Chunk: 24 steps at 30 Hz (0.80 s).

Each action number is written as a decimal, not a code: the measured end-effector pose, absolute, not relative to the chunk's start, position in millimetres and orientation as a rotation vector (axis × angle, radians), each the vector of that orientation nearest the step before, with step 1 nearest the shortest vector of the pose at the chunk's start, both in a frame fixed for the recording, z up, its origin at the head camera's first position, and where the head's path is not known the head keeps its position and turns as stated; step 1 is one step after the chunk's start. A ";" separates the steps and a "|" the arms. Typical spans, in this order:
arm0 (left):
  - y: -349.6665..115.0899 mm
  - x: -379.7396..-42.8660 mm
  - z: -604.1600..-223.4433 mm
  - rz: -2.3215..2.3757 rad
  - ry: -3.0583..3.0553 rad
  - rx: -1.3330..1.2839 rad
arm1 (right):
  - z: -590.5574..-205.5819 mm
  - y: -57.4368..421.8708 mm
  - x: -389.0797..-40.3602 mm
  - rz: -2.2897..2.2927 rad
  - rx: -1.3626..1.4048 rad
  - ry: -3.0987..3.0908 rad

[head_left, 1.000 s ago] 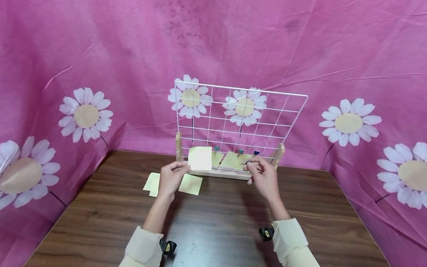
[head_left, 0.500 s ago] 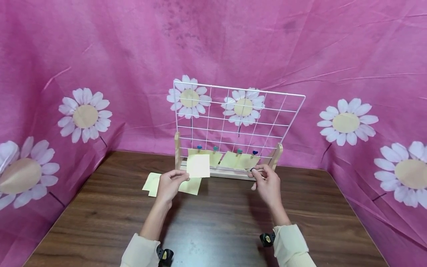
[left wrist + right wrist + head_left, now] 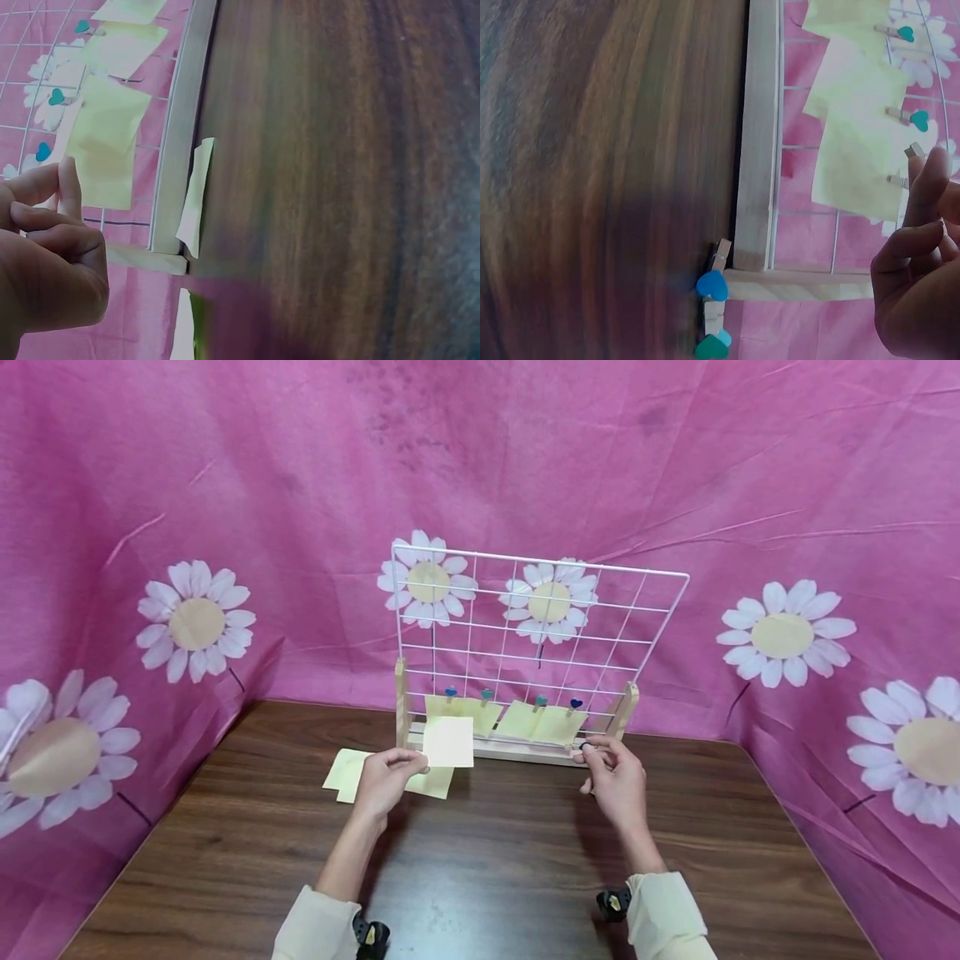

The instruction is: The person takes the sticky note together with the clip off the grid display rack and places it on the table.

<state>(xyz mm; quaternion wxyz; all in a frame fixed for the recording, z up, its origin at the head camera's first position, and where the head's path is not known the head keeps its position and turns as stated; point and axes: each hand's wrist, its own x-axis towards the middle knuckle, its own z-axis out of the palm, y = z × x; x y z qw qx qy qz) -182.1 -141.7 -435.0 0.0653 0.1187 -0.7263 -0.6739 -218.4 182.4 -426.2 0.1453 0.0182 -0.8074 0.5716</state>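
Observation:
In the head view my left hand (image 3: pixel 386 785) pinches a pale yellow sticky note (image 3: pixel 448 742) by its lower left corner, thumb and forefinger together. The note is held up before the grid rack and overlaps one of the notes hanging there. My right hand (image 3: pixel 617 777) pinches a small wooden clothespin (image 3: pixel 913 150), whose tip shows past the fingertips in the right wrist view; most of it is hidden. That hand is in front of the rack's right end. Several yellow notes (image 3: pixel 517 720) hang along the low wires under heart-topped clothespins (image 3: pixel 541 701), blue and green.
A white wire grid (image 3: pixel 525 556) stands in a wooden base (image 3: pixel 525 750) at the back of the brown table (image 3: pixel 480 877). More loose notes (image 3: pixel 343 772) lie on the left. Heart clothespins (image 3: pixel 712 285) lie by the rack's right end. A pink flowered cloth (image 3: pixel 315 468) hangs behind.
My left hand has lowered the note, uncovering a blue-heart clothespin and the hanging note behind. My right hand has drawn right and down, away from the rightmost hanging note.

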 end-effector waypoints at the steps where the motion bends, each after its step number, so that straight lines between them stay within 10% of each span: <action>1: -141.4 -181.0 -435.7 -2.033 -2.200 0.358 | -426.6 183.7 -217.8 1.646 0.042 -2.332; 24: -143.8 -177.6 -450.5 -1.959 -2.396 0.333 | -451.6 207.3 -207.7 1.753 -0.094 -2.342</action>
